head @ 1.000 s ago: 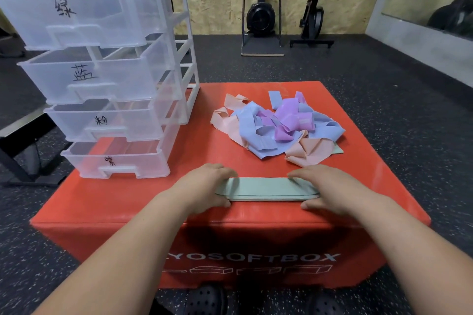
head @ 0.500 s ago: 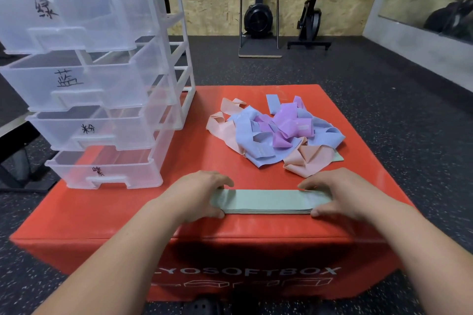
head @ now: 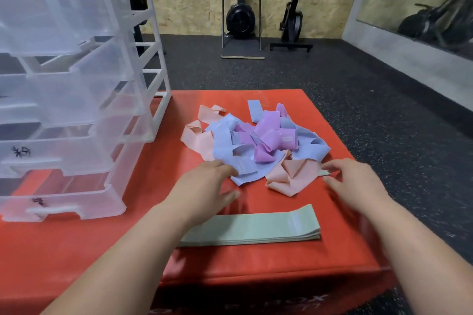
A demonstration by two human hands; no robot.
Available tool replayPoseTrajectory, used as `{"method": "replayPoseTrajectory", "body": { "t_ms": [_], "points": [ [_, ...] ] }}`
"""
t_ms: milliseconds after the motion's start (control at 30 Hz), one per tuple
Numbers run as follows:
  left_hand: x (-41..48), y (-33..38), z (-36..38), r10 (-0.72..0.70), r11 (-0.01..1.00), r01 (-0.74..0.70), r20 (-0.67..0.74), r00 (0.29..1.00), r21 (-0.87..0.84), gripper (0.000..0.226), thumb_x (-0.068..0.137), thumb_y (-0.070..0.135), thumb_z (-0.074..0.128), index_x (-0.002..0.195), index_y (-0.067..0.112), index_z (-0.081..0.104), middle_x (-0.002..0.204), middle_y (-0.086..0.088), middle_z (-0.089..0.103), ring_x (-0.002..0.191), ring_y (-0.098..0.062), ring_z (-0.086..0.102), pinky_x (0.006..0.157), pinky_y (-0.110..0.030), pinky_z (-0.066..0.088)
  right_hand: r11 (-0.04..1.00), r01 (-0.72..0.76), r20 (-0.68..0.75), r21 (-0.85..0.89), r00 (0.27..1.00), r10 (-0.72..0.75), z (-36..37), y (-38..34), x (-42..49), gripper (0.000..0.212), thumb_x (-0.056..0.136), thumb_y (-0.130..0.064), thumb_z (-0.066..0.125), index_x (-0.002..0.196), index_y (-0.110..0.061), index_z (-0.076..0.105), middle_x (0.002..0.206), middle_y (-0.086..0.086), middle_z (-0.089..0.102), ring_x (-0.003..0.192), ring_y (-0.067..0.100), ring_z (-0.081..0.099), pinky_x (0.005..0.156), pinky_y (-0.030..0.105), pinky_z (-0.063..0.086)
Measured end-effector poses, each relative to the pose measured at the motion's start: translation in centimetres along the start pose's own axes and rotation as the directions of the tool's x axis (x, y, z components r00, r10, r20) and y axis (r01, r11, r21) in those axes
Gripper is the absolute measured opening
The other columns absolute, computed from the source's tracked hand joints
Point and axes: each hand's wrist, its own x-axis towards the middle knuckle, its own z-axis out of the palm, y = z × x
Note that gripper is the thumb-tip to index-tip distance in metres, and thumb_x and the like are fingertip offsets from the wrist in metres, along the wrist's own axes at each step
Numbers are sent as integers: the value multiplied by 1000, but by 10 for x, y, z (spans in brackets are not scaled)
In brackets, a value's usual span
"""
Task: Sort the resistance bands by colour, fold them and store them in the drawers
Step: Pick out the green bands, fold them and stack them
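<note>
Red padded surface [head: 320, 258]: green stack [head: 253, 229] at 6 o'clock, mixed pile [head: 256, 140] at 12. Stray green band [head: 324, 173] peeks out at 10 o'clock of the nearer right hand [head: 358, 184]; its fingers [head: 332, 167] bracket the tip, pinch unclear. Left hand [head: 202, 186] reaches in, fingers loosely spread.

left hand [head: 204, 186] | right hand [head: 355, 184] | both off folded green band [head: 253, 227] | now at pile [head: 256, 140]

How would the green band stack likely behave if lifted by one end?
Probably floppy: the green band stack lies thin and flat, like the crumpled pile beyond it. Its loose layers would likely fan apart. Unlikely to roll.
</note>
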Motion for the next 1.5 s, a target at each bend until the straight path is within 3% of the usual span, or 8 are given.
{"method": "replayPoseTrajectory", "body": {
  "t_ms": [433, 600, 767, 900, 1033, 1200, 1333, 1500],
  "points": [
    [53, 27, 26, -42, 996, 33, -109, 993, -85, 30, 99, 45, 66, 126, 34, 69, 131, 11, 64, 120, -19, 58, 92, -35, 50, 997, -31, -83, -72, 996, 25, 19, 3, 31, 18, 99, -42, 64, 104, -29, 76, 103, 1, 61, 100, 30, 60, 80, 40, 50],
    [55, 27, 27, -96, 990, 78, -153, 984, -118, 26, 98, 40, 68, 123, 33, 71, 131, 13, 65, 117, -19, 59, 90, -31, 47, 986, 86, -280, 142, 959, -43, -15, -30, 32, 14, 100, -34, 62, 101, -24, 72, 101, -2, 73, 95, 29, 66, 83, 45, 53],
    [50, 33, 25, -109, 984, 80, -182, 977, -161, 22, 98, 39, 67, 119, 35, 69, 112, 18, 62, 105, -14, 60, 83, -32, 50, 852, 207, -505, 482, 860, 76, -66, -67, 26, 11, 102, -30, 64, 99, -24, 72, 86, -13, 73, 78, 4, 67, 75, 26, 51],
    [46, 44, 18, -161, 928, 77, -207, 965, -364, 17, 98, 33, 67, 115, 36, 71, 103, 21, 66, 91, -5, 63, 79, -26, 51, 743, 108, -337, 660, 927, 164, -60, -74, 23, 10, 101, -25, 66, 97, -23, 74, 83, -7, 77, 74, 12, 75, 75, 41, 63],
    [43, 59, 3, -248, 733, 91, -141, 959, -674, 16, 103, 32, 66, 117, 31, 75, 100, 20, 75, 92, -2, 69, 81, -22, 55, 509, 90, -203, 856, 964, 170, -56, -95, 9, 11, 102, -21, 67, 99, -16, 75, 89, 5, 79, 77, 26, 79, 73, 46, 66],
    [45, 72, -7, -301, 289, 200, 109, 947, -936, 33, 109, 40, 55, 114, 16, 77, 107, 3, 81, 101, -12, 77, 91, -34, 63, 643, 158, -112, 750, 987, -113, -30, -124, -13, 8, 99, -29, 71, 99, -24, 77, 89, -8, 76, 63, 22, 75, 61, 38, 60],
    [45, 55, 3, -406, 324, 275, 129, 905, -905, 21, 104, 24, 66, 95, 15, 83, 98, -6, 81, 93, -22, 79, 91, -47, 64, 756, 275, -51, 595, 951, -305, -11, -123, -17, 18, 97, -25, 73, 113, -32, 79, 106, -22, 75, 99, -1, 71, 88, 28, 56],
    [48, 34, 8, -407, 346, 310, 156, 900, -886, 22, 105, 12, 63, 96, 14, 82, 108, -7, 80, 89, -25, 77, 85, -47, 66, 769, 170, -28, 616, 981, -194, -7, -112, -9, 27, 95, -20, 73, 116, -36, 75, 105, -15, 76, 76, 12, 76, 83, 40, 61]
  ]
}}
